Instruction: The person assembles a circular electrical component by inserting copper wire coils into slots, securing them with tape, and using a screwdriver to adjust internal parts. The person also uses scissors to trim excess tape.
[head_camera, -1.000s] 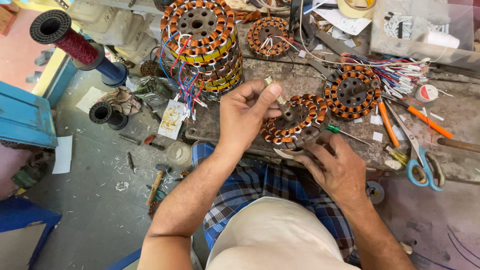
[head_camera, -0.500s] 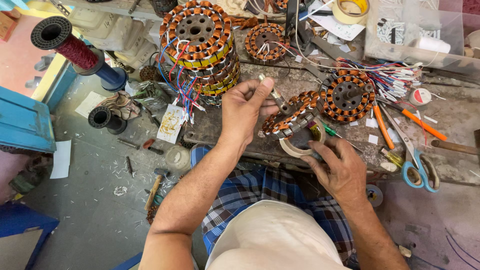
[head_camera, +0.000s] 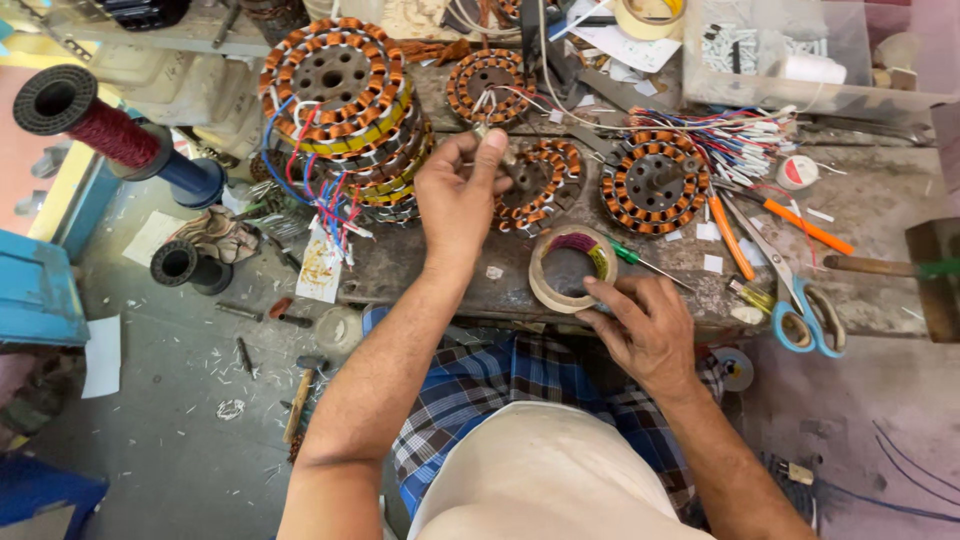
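Here, far left of the frame: a red wire spool (head_camera: 100, 125) on a blue stand, lying above the grey floor (head_camera: 180, 400). Below it, a small black spool (head_camera: 185, 265). A hammer (head_camera: 300, 395) lies on the floor, lower left of centre.

Upper left of centre: a stack of wound stators (head_camera: 340, 110), copper coils around grey cores, with red, blue and white leads hanging down its front to a paper tag.

Centre: the left hand (head_camera: 455, 195) is raised over the surface (head_camera: 430, 270), thumb and fingers pinched shut on a small pale piece at the rim of the tilted stator (head_camera: 535, 185). That stator stands on edge on the surface, just right of the hand. What exactly the pinched piece is, cannot tell. Another stator (head_camera: 487, 85) lies flat behind it, upper centre.

Just below the tilted stator: a roll of tape (head_camera: 572, 265) lying flat near the front edge of the surface. The right hand (head_camera: 650, 330) rests at the lower right of it, fingertips touching the roll's rim; grip loose, not closed round anything.

Right of centre: a flat stator (head_camera: 655, 180) with a bundle of coloured leads fanning to the upper right. Beside it an orange-handled tool (head_camera: 730, 235), then blue-handled scissors (head_camera: 800, 310) at the front edge.

Upper right: a clear plastic box (head_camera: 800, 60).
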